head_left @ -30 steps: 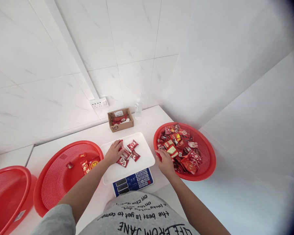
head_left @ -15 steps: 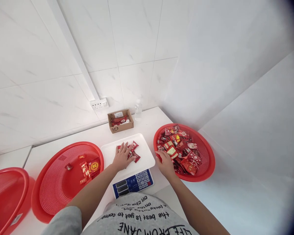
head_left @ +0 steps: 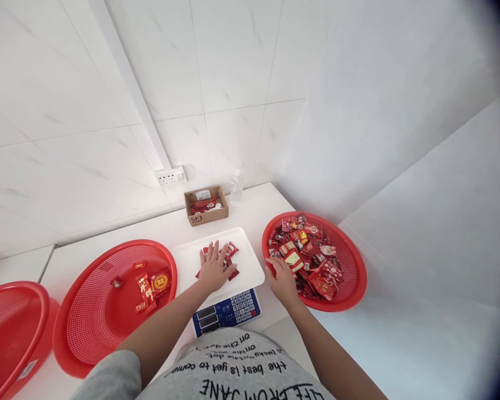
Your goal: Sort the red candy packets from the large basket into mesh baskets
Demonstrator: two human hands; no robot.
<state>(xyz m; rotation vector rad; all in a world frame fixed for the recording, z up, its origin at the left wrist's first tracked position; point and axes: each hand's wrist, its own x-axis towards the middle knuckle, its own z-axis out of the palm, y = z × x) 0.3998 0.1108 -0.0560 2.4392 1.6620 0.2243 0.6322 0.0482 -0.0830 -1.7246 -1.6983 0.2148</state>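
Note:
My left hand (head_left: 214, 270) lies with spread fingers over several red-wrapped candies (head_left: 232, 250) on the white tray (head_left: 185, 261) of a weighing scale. It covers part of them. The scale's blue keypad panel (head_left: 227, 313) shows in front of the tray. At the right, my right hand (head_left: 281, 279) is closed on the near-left rim of a red plastic basket (head_left: 358, 283). Many red candy packets (head_left: 302, 244) are heaped inside this basket, and the hand's fingertips are partly hidden at the rim.
Left of the scale stands another red basket (head_left: 89, 311) with a few red packets (head_left: 146, 288). A further red basket (head_left: 45, 311) is at the far left. Behind the tray are a small cardboard box (head_left: 208, 215) holding red packets and a clear bottle (head_left: 236, 188), near the wall.
My left hand has slid slightly to the right on the tray, over the candies. My right hand stays at the basket rim. The view has shifted slightly.

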